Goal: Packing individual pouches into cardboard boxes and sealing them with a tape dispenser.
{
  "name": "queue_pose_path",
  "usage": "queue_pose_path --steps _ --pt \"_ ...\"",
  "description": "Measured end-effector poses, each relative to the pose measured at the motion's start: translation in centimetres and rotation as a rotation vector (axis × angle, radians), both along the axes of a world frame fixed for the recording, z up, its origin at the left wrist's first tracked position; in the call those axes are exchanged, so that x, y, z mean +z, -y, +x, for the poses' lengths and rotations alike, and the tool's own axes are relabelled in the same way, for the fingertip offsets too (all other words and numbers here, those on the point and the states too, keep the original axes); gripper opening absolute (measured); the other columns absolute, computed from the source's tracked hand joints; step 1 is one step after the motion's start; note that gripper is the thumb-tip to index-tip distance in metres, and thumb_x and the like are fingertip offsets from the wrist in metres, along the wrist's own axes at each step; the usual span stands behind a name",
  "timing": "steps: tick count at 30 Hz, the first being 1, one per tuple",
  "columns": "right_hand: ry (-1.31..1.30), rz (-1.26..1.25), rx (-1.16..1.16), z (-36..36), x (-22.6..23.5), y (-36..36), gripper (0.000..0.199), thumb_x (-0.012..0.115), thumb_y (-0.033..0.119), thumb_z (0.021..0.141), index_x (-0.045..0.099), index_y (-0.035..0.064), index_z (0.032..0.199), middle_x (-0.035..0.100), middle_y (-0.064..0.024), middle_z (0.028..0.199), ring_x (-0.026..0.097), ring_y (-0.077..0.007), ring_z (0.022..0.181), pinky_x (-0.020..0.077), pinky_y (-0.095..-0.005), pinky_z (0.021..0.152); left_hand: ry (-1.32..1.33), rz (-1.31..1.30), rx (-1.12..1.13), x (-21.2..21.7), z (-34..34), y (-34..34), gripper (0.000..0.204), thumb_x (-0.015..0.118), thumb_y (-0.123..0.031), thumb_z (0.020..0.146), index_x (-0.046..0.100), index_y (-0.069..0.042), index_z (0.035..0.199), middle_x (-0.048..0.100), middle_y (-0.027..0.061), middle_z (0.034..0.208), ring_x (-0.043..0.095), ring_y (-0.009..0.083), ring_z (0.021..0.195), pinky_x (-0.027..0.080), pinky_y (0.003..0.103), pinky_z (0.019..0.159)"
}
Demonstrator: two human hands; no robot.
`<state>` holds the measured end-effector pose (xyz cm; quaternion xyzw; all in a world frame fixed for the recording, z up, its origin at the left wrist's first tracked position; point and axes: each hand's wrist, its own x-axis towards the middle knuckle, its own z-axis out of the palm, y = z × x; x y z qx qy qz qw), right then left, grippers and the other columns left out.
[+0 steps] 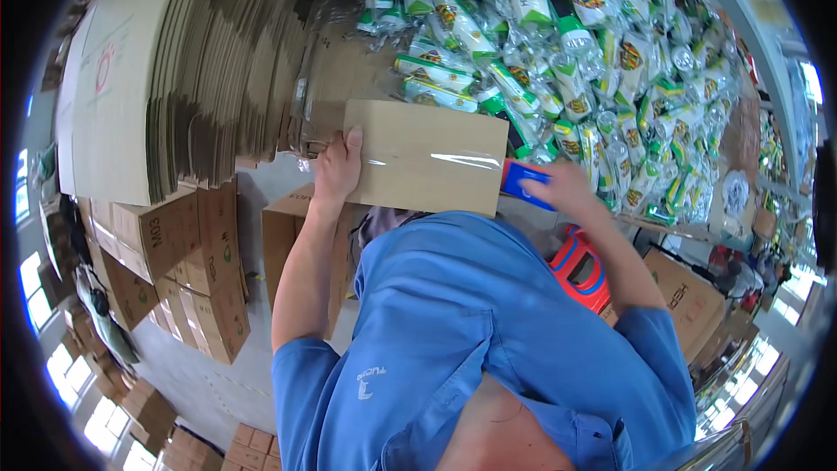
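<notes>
A brown cardboard box (427, 153) lies crosswise in front of my body, with glossy strips that look like clear tape along its upper face. My left hand (338, 167) grips its left end, thumb over the top edge and the other fingers partly hidden. At the box's right end, my right hand (562, 187) is closed round a blue-and-red tool (526, 183) that looks like a tape dispenser. This tool is right beside the box's right edge; its far parts are covered by my fingers.
Many green-and-white bottles in clear wrap (558, 61) are heaped beyond the box. Flattened cartons (218, 61) stand stacked at the left. An open carton (288, 235) is below my left arm, stacked boxes (205, 270) farther left. A red-and-blue plastic object (582, 275) sits below my right forearm.
</notes>
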<state>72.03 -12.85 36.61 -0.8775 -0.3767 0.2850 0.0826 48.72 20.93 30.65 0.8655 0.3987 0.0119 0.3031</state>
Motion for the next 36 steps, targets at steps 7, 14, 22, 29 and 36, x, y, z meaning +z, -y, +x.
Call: queue_pose_path --steps 7,14,22,29,36 --pt "0.292 -0.081 -0.207 2.8 2.0 -2.9 0.062 0.061 0.068 0.074 0.075 0.0168 0.106 0.071 -0.0194 0.084 0.069 -0.0359 0.077 0.0539 -0.0466 0.070 0.044 0.000 -0.075 -1.3 -1.4 0.6 0.099 0.057 -0.073 0.078 0.042 0.011 0.129 0.064 0.0300 0.106 0.066 0.0419 0.097 0.055 0.046 0.083" --pt "0.636 1.410 0.592 -6.6 26.2 -32.2 0.024 0.076 0.019 0.076 0.069 0.0039 0.093 0.068 -0.0098 0.081 0.065 -0.0283 0.074 0.0485 -0.0395 0.073 -0.063 -0.196 -0.103 1.1 -1.3 1.3 0.106 0.068 -0.075 0.066 0.040 0.006 0.128 0.065 0.0287 0.107 0.067 0.0393 0.100 0.055 0.044 0.083" --pt "0.467 1.326 0.348 -11.1 19.9 -36.6 0.074 0.082 0.033 0.066 0.050 0.0068 0.128 0.049 -0.0179 0.128 0.047 -0.0375 0.116 0.0377 -0.0502 0.096 0.369 -0.545 -0.040 -5.9 -0.1 -0.1 0.099 0.070 -0.063 0.074 0.034 0.001 0.140 0.057 0.0276 0.126 0.060 0.0412 0.111 0.048 0.046 0.093" --pt "-0.161 0.308 -1.032 -7.4 -2.5 -10.7 0.053 0.050 0.048 0.097 0.059 0.0006 0.118 0.049 -0.0330 0.129 0.051 -0.0466 0.119 0.0453 -0.0509 0.094 0.160 -0.482 -0.125 1.6 0.1 -0.7 0.079 0.063 -0.054 0.085 0.040 0.004 0.134 0.059 0.0258 0.122 0.057 0.0405 0.116 0.045 0.042 0.097" --pt "-0.131 1.431 -1.149 -12.8 3.8 -9.4 0.050 0.040 0.045 0.100 0.062 0.0007 0.092 0.066 -0.0179 0.105 0.062 -0.0269 0.103 0.0464 -0.0408 0.093 0.634 -1.421 0.302 7.3 -2.3 -3.4 0.066 0.028 -0.058 0.102 0.042 -0.004 0.138 0.053 0.0128 0.135 0.048 0.0279 0.127 0.038 0.041 0.107"
